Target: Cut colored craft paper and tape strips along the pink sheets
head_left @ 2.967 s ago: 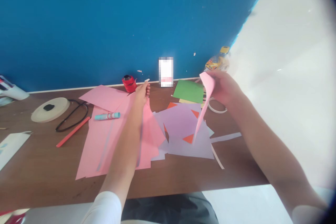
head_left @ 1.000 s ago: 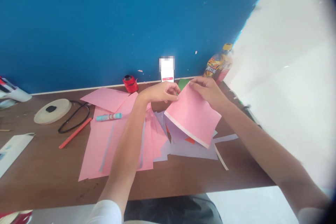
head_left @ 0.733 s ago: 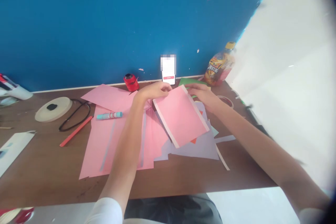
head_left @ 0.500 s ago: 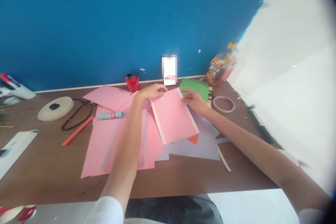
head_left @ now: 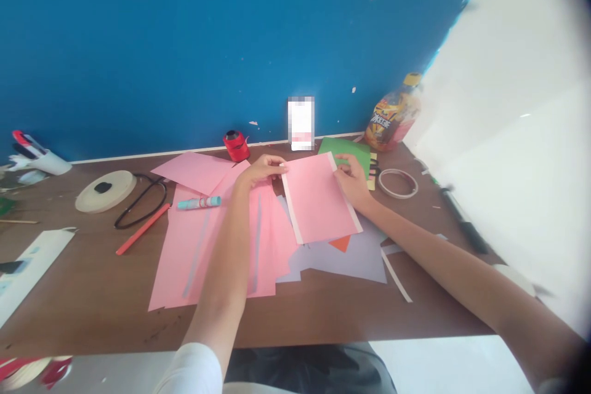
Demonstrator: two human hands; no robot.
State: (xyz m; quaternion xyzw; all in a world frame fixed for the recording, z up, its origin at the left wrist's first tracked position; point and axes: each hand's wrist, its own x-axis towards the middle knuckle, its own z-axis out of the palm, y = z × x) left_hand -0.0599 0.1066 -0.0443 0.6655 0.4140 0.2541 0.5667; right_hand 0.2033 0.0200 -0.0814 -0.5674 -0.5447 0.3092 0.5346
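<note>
A pink sheet of paper [head_left: 318,200] with a white strip along its left and right edges is held up in front of me. My left hand [head_left: 264,169] pinches its upper left corner, thumb on the front. At the upper right edge, my right hand [head_left: 351,180] grips the same sheet, its fingers partly behind the paper. Below it lie lavender sheets [head_left: 355,261] with a bit of orange paper [head_left: 340,243]. Larger pink sheets [head_left: 221,258] spread to the left under my left forearm, and a light blue glue stick [head_left: 199,202] rests on them.
Against the blue wall stand a phone [head_left: 302,126], a red spool [head_left: 237,146] and a drink bottle [head_left: 392,114]. Green paper [head_left: 346,151] and a tape ring [head_left: 398,183] lie right. Leftward are a cream tape roll [head_left: 105,192], a black cord [head_left: 138,212] and a red stick [head_left: 144,229].
The pink sheet has shifted slightly right with both hands. My left thumb now shows on the sheet's corner, and the right hand has turned more upright at its edge.
</note>
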